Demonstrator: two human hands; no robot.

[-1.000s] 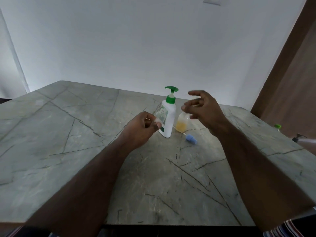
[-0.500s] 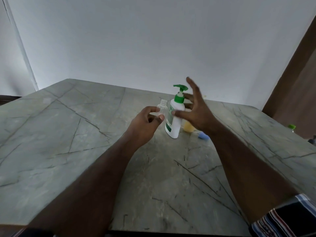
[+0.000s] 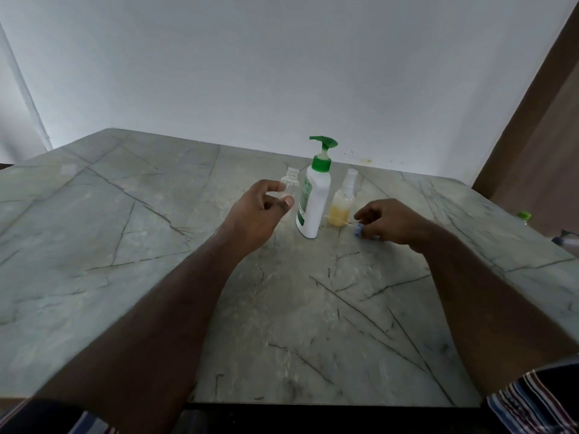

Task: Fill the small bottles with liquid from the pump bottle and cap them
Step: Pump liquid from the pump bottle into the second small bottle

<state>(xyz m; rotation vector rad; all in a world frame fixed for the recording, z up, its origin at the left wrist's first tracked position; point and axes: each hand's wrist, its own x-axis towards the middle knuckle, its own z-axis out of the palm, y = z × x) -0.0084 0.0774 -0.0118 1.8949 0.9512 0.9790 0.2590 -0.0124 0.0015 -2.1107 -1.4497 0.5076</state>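
Head view, the only one I have: just above centre frame my left hand (image 3: 261,211) pinches an empty clear small bottle (image 3: 289,186) low on its body between thumb and fingers, its threaded neck open and upright. Touching or just right of it stands the white pump bottle (image 3: 313,198) with its green pump head (image 3: 324,145), on the grey marble table (image 3: 125,245). Right of that sits a second small bottle (image 3: 341,205), holding yellow liquid and already topped with a pale spray cap. My right hand (image 3: 388,222), at centre right, curls its fingers onto a blue spray cap (image 3: 359,230) lying on the table, thin dip tube toward the filled bottle. I judge the empty bottle light, thin-walled and slick, so I'd hold it at the shoulder, firmly but without squeezing. The cap is small and its tube flimsy, so I'd take the collar.
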